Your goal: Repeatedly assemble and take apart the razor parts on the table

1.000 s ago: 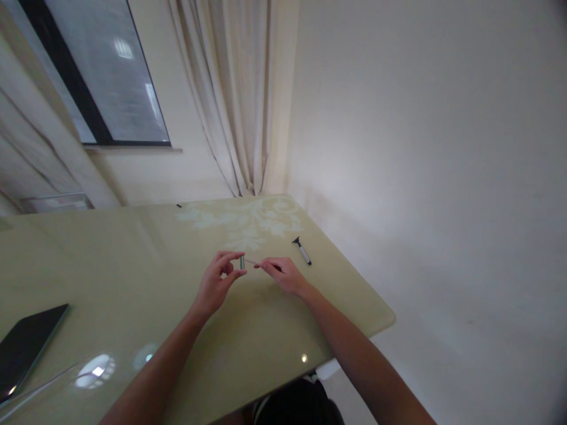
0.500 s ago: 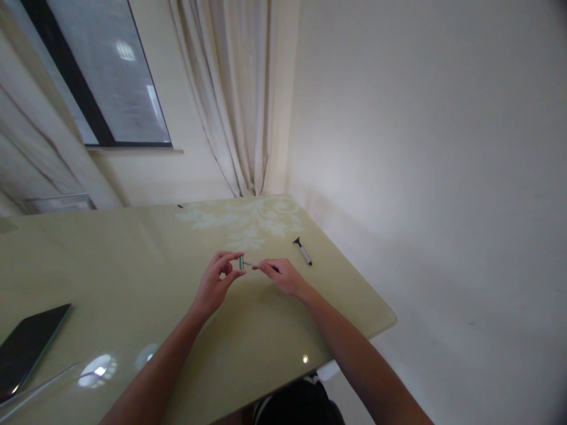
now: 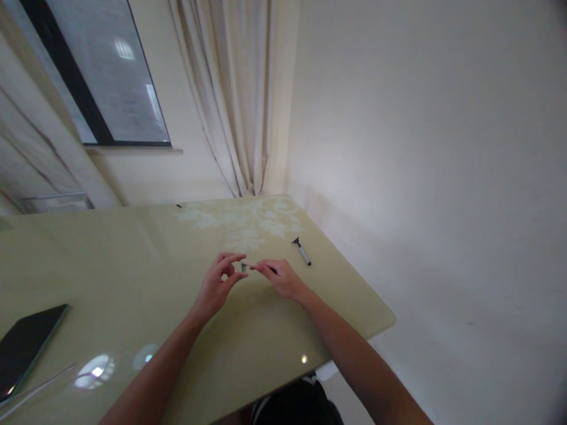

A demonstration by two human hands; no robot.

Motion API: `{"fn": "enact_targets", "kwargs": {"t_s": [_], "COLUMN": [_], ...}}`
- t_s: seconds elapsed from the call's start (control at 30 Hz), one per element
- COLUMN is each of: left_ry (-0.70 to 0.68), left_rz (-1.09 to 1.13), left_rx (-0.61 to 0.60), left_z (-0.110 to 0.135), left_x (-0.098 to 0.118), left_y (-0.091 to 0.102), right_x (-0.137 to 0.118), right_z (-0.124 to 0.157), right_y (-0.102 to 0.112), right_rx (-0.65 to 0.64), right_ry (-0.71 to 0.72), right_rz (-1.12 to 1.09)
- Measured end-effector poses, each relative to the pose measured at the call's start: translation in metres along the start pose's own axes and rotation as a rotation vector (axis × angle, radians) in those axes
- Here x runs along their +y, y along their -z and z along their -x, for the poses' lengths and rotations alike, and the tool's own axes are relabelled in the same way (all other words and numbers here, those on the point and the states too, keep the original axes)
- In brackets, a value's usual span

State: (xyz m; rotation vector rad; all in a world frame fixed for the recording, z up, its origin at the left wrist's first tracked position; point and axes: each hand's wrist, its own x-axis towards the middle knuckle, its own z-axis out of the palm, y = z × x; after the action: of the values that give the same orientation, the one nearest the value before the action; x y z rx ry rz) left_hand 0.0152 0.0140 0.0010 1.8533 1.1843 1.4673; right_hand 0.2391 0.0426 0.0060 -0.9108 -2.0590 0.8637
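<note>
Over the middle of the table is a small razor (image 3: 243, 268) with a greenish head and a thin, pale handle. My right hand (image 3: 281, 277) is closed around the handle, hiding most of it. The thumb and forefinger of my left hand (image 3: 217, 283) curve around the head from its two ends. The thumb is at the lower end, and a slight gap seems to show below the forefinger. A second razor (image 3: 303, 252), with a black head and grey handle, lies on the table beyond my right hand.
The glossy pale table (image 3: 133, 265) ends at a wall on the right. A dark tablet-like slab (image 3: 31, 339) lies at the left, with a thin white cable (image 3: 39, 386) near it. A tiny black piece (image 3: 179, 206) is at the back edge. Curtains (image 3: 241, 100) hang behind.
The razor's head has turned and looks shorter between my left fingers. My left hand has shifted slightly right; my right hand has barely moved.
</note>
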Motion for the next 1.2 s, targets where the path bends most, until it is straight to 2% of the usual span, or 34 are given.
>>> {"fn": "enact_targets", "kwargs": {"t_s": [0.13,0.27,0.4,0.53,0.7,0.83,0.97,1.13,1.2], "left_ry": [0.000,0.008,0.018,0.025,0.029,0.036,0.041,0.034,0.034], "left_rz": [-0.001,0.008,0.020,0.032,0.019,0.021,0.008,0.015,0.014], "left_rx": [0.001,-0.002,0.003,-0.001,-0.003,-0.002,0.005,0.006,0.009], "left_z": [0.0000,-0.0002,-0.0006,-0.0003,0.0004,0.0001,0.0001,0.0000,-0.0002], "left_x": [0.0003,0.0012,0.0016,0.0016,0.0017,0.0005,-0.0048,-0.0056,-0.0039], "left_y": [0.0001,0.0003,0.0005,0.0001,-0.0006,-0.0006,0.0006,0.0022,0.0027], "right_x": [0.0006,0.0006,0.0002,-0.0013,-0.0008,-0.0011,-0.0021,-0.0035,-0.0035], "right_z": [0.0000,0.0000,0.0000,-0.0006,-0.0008,-0.0003,-0.0002,0.0003,0.0002], "right_y": [0.0006,0.0001,0.0006,-0.0008,-0.0019,-0.0039,-0.0053,-0.0041,-0.0032], "right_rx": [0.075,0.028,0.077,0.020,0.067,0.020,0.071,0.014,0.034], "right_ry": [-0.029,0.017,-0.029,-0.003,-0.044,0.000,-0.049,-0.007,-0.010], "right_rz": [0.052,0.019,0.080,0.043,0.073,0.042,0.117,0.107,0.106]}}
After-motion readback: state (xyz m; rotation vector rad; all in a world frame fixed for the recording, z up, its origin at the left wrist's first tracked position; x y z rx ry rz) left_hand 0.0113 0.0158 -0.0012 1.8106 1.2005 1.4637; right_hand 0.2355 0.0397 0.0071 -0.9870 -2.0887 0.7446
